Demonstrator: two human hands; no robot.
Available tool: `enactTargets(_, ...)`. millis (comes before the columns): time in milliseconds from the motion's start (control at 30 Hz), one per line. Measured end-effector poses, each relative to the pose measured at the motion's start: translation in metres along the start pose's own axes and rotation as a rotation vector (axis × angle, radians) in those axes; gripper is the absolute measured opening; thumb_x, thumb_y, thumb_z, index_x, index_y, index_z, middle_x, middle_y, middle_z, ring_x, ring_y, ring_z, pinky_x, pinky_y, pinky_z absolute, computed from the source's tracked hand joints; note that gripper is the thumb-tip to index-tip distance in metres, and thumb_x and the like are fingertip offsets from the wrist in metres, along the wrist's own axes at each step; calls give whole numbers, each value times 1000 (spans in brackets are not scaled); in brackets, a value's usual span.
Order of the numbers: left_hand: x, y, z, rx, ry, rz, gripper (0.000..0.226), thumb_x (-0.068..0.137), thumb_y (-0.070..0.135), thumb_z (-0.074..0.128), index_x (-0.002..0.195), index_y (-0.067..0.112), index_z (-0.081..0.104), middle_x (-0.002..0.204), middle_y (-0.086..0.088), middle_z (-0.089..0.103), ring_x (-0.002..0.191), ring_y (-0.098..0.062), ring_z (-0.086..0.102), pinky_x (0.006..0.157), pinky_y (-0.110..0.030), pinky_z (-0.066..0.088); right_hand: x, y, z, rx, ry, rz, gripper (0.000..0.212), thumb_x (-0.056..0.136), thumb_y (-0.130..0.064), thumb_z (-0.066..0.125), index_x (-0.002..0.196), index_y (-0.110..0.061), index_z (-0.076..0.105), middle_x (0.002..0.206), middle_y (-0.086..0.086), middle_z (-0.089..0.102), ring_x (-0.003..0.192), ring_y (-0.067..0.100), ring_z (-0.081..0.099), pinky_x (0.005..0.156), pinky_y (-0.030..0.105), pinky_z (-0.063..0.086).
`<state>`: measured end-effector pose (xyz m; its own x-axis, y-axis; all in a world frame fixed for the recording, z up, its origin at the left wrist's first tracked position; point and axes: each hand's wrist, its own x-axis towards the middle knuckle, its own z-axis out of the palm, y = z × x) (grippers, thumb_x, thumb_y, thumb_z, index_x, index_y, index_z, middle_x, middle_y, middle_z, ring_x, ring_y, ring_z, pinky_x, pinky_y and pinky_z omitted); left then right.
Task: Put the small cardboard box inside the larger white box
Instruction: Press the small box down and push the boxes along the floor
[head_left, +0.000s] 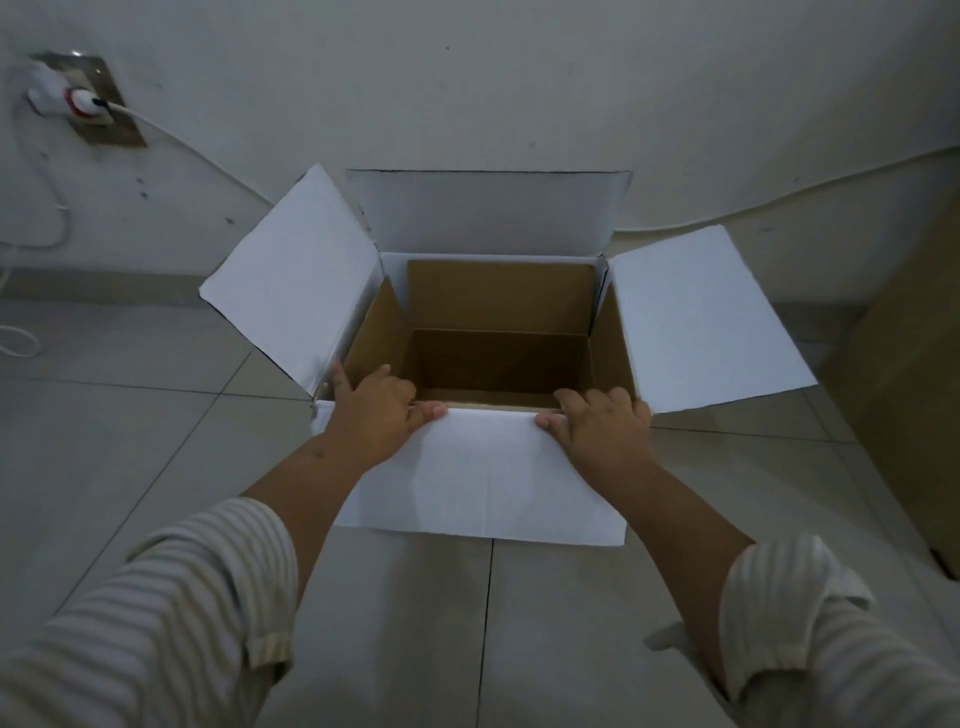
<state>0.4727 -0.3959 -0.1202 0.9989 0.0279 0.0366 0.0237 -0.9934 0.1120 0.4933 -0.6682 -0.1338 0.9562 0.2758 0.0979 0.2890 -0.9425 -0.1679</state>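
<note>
A small cardboard box, open-topped, sits nested inside the larger white box on the tiled floor. It looks light and stiff, best gripped by its rims. Left hand and right hand have fingers curled over the near edge, clamped there.

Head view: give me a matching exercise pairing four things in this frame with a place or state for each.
Things:
1. white box
2. small cardboard box
3. left hand
4. wall plug

Places or states:
A. inside, open at the top
B. upper left, cable attached
C. on the tiled floor, flaps spread
D. on the near rim, beside the left flap

Pairs: 1-C, 2-A, 3-D, 4-B
</note>
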Motion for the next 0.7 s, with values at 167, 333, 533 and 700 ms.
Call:
enactTargets(167, -11, -8, 6, -20, 70, 63, 62, 79, 69, 23, 90, 18, 57, 119, -9, 62, 136, -26, 33, 112, -56, -9, -1, 3, 6, -3, 58, -9, 51, 86, -63, 25, 97, -23, 56, 98, 3, 61, 96, 24, 49, 87, 45, 35)
enactTargets(333, -6, 9, 13, -33, 93, 55, 53, 84, 63, 35, 90, 16, 58, 120, -11, 62, 133, -26, 39, 113, -51, -3, -2, 17, 1, 16, 60, 13, 49, 86, -62, 30, 91, -21, 57, 94, 3, 61, 94, 24, 49, 87, 45, 35)
enactTargets(533, 3, 68, 23, -102, 133, 111, 43, 84, 62, 39, 80, 21, 51, 110, -9, 66, 128, -26, 44, 114, -50, 1, -19, 73, -14, 9, 70, 63, 39, 86, -60, 32, 79, -24, 47, 84, -3, 48, 91, 22, 48, 88, 45, 33)
enactTargets(700, 15, 122, 31, -134, 107, 153, 44, 84, 62, 40, 85, 20, 55, 112, -7, 65, 127, -25, 44, 114, -48, 0, -37, 123, -25, 11, 92, 116, 34, 87, -56, 37, 78, -25, 46, 84, -2, 50, 90, 22, 48, 89, 45, 33)
